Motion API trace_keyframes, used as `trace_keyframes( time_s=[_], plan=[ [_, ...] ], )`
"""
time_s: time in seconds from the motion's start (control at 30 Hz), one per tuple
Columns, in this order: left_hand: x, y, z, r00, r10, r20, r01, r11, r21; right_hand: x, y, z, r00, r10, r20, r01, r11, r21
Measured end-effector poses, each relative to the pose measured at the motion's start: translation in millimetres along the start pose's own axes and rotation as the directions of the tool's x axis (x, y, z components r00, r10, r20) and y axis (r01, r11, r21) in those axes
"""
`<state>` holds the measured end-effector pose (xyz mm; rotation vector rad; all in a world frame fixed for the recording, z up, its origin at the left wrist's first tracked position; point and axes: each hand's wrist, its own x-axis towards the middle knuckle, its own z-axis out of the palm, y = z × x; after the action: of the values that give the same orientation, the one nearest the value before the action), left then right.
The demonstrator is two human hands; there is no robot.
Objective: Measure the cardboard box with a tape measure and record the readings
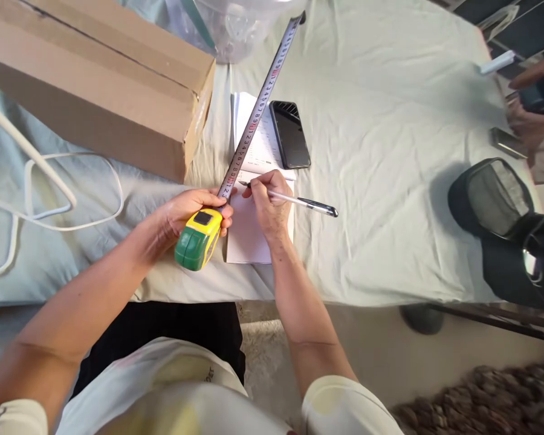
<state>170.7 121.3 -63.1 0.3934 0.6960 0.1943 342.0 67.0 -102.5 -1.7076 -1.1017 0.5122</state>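
Note:
My left hand (199, 207) is closed on a tape measure, its thumb on the metal blade near the mouth of the case. The yellow and green tape measure (199, 238) has its blade (258, 112) drawn out, slanting up and right across the notebook to a dark end hook. In my right hand (272, 202) a pen (317, 206) is gripped, its tip near the upper part of the notebook's lower page. The open notebook (249, 238) has writing on the upper page. A black smartphone (291, 134) lies partly on that upper page.
A large cardboard box (118, 78) stands at the upper left, with a white cable (81, 226) below it. Behind the notebook is a clear plastic container (240, 30). A black cap (489, 199) lies at the right on the cloth-covered table (381, 121). Another person's hands (537, 90) show at the right edge.

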Motion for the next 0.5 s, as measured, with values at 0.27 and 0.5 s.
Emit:
trace_keyframes(
  time_s=[0.27,0.5],
  plan=[
    [-0.7,1.2,-3.3,1.000,-0.014,0.005,0.014,1.000,-0.027,2.3,3.4,5.9,1.000,-0.018,0.006,0.019,0.998,-0.054],
    [-0.9,1.3,-3.0,0.999,-0.040,-0.008,0.040,0.999,-0.032,1.9,3.4,5.8,1.000,-0.017,0.019,0.018,0.998,-0.060]
  ],
)
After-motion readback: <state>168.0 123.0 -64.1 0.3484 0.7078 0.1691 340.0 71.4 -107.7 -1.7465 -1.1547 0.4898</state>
